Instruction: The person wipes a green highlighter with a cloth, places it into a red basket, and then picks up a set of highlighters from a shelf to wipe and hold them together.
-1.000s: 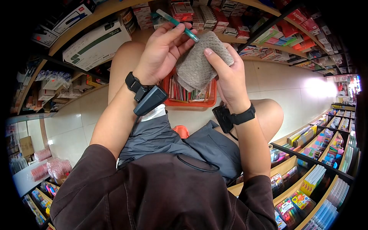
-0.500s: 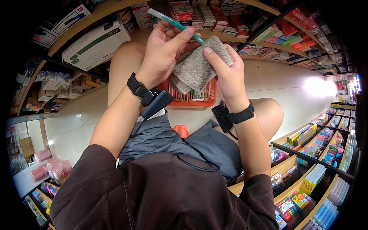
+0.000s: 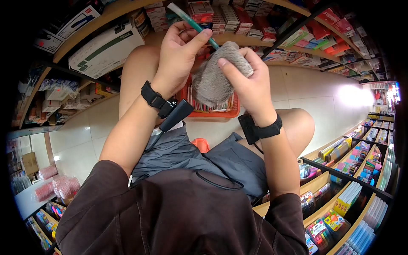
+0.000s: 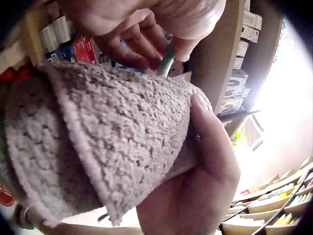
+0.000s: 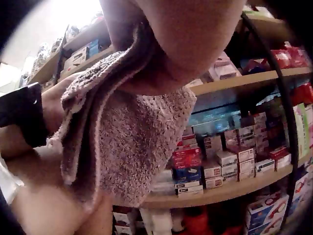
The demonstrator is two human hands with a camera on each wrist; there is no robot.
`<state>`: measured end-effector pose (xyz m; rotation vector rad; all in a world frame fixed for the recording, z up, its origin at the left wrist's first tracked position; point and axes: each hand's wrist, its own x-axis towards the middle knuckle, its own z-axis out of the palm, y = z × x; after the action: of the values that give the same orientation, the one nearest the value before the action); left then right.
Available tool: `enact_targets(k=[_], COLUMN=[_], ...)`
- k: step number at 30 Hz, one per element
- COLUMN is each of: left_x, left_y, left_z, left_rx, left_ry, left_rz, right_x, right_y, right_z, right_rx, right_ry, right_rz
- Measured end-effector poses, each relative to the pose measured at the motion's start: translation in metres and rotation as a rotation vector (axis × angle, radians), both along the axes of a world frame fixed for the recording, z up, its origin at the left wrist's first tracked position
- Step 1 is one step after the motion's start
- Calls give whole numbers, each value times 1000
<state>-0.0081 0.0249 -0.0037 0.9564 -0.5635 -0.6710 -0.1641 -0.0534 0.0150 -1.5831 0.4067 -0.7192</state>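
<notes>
My left hand (image 3: pixel 178 57) pinches a slim green pen (image 3: pixel 190 20) with a pale end that points up and to the left. The lower end of the pen goes into a folded grey cloth (image 3: pixel 214 80). My right hand (image 3: pixel 254 87) grips this cloth, its thumb pressed on top. In the left wrist view the green barrel (image 4: pixel 167 61) enters at the cloth's upper edge, and its tip is hidden. Loose layers of the cloth (image 5: pixel 137 142) hang down in the right wrist view. Below the hands is an orange basket (image 3: pixel 231 113) full of slim pens or pencils.
Shelves with many small boxes (image 3: pixel 202 12) stand in front, and a large white carton (image 3: pixel 108 49) lies on the left shelf. Slanted racks of stationery (image 3: pixel 340 208) fill the right side. The bent knees (image 3: pixel 295 123) flank the basket on the tiled floor (image 3: pixel 293 95).
The pen's lower end has gone from the cloth's edge to inside it. The cloth has bunched up around the pen under my right hand, and my left hand has turned slightly.
</notes>
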Motion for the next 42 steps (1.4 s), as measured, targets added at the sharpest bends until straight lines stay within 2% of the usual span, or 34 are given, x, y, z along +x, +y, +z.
enact_targets(k=[4,7,10,25,31,34,42], left_x=[-3,-5,-11,-10,-15,-16,-15], left_y=[0,2,4,9,9,8,9], left_z=[0,-1,3,-7,-5,-8,-6], left_rx=[34,72,108,222,295,220,245], left_ry=[-124,-173,-88,-237,-288,-342,-359], left_rz=[17,-43,-137,-388,-393,-360,-352], right_x=[-4,-5,-2,-1,0,1,0], right_y=[-12,-15,-14,-16,-12,-11,-11], right_z=[-1,1,-4,-14,-6,-5,-5], right_rx=[28,-16,-26,-124,-78,-73,-99], right_ry=[-33,-45,-41,28,-46,-65,-64], right_rz=[-105,-143,-129,-185,-231,-231,-224])
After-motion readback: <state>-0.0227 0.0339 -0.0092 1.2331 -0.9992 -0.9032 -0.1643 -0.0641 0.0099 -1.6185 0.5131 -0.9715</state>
